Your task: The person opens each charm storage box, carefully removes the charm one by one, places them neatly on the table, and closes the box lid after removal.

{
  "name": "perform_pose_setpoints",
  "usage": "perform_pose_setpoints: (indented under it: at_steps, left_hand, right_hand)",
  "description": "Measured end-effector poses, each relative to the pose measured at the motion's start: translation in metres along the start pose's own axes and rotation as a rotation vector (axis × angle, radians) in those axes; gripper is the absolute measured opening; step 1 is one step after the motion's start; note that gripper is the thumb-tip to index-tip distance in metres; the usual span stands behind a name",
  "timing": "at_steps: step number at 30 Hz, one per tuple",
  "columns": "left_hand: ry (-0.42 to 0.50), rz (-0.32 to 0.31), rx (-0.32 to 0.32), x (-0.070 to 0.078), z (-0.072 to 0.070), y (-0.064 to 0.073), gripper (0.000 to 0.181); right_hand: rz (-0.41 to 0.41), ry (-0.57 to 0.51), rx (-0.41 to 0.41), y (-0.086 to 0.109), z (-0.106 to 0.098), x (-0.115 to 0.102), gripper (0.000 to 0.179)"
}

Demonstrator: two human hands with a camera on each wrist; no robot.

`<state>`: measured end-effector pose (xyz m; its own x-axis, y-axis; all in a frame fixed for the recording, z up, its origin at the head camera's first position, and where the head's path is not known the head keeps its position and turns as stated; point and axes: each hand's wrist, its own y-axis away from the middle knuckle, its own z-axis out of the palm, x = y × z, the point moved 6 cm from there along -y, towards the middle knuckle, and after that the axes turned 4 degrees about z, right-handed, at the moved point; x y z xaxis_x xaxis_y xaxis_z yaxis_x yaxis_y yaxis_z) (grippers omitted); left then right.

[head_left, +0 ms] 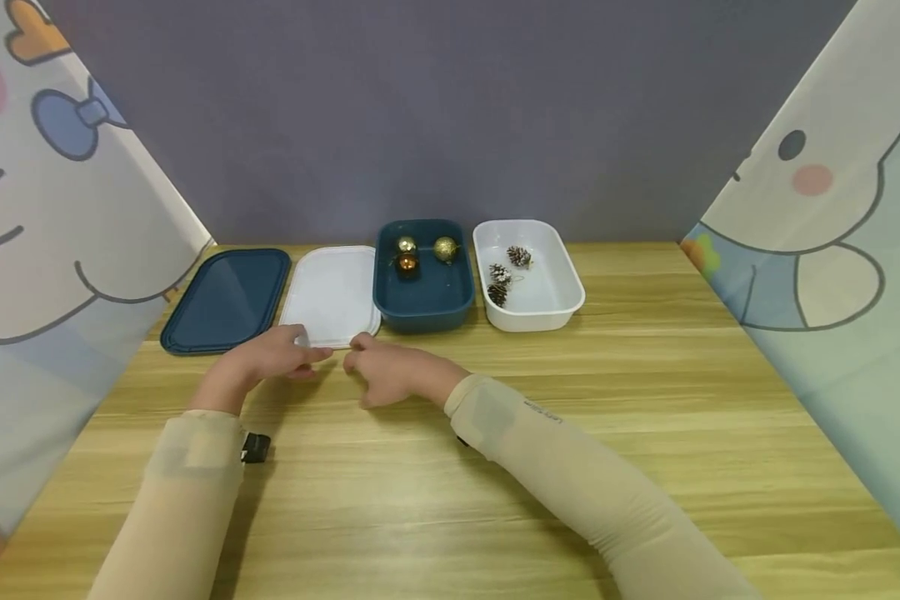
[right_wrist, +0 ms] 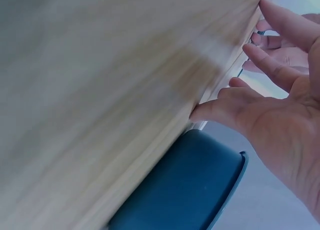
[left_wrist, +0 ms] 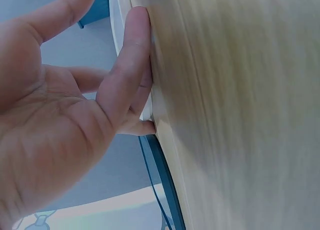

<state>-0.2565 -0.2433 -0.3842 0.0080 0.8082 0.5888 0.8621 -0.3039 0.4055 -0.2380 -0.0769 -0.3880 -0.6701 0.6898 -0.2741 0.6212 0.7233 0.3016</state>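
A flat white lid (head_left: 333, 287) lies on the wooden table between a dark blue lid (head_left: 228, 300) and a blue box (head_left: 425, 321). My left hand (head_left: 281, 354) is at the near left corner of the white lid; its fingers reach down to the tabletop in the left wrist view, with the blue lid's edge close by. At the near right corner of the same lid is my right hand (head_left: 390, 371). Its fingers are spread, with fingertips at the table by the lid's edge, just beside the blue box in the right wrist view. Neither hand grips anything.
The blue box holds two gold baubles (head_left: 446, 249) and an orange-brown bauble (head_left: 407, 265). To its right, a white box (head_left: 536, 322) contains several frosted pine cones (head_left: 518, 256). A grey wall (head_left: 450, 117) stands behind, and cartoon-printed panels (head_left: 817, 250) flank the table.
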Motion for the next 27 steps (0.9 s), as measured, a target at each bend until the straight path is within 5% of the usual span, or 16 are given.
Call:
perform_pose_setpoints:
  at_steps: [9,27]
  left_hand:
    - [-0.06,0.018,0.007,0.0077,-0.0005,-0.0036,0.046]
    - [-0.273,-0.001,0.061,0.0098,0.0026,-0.0095,0.052]
  right_hand:
    - [0.047,0.016,0.007,0.0035,-0.0018,0.0003,0.058]
    - [0.012,0.043,0.009,0.0012,0.0043,-0.0002,0.057]
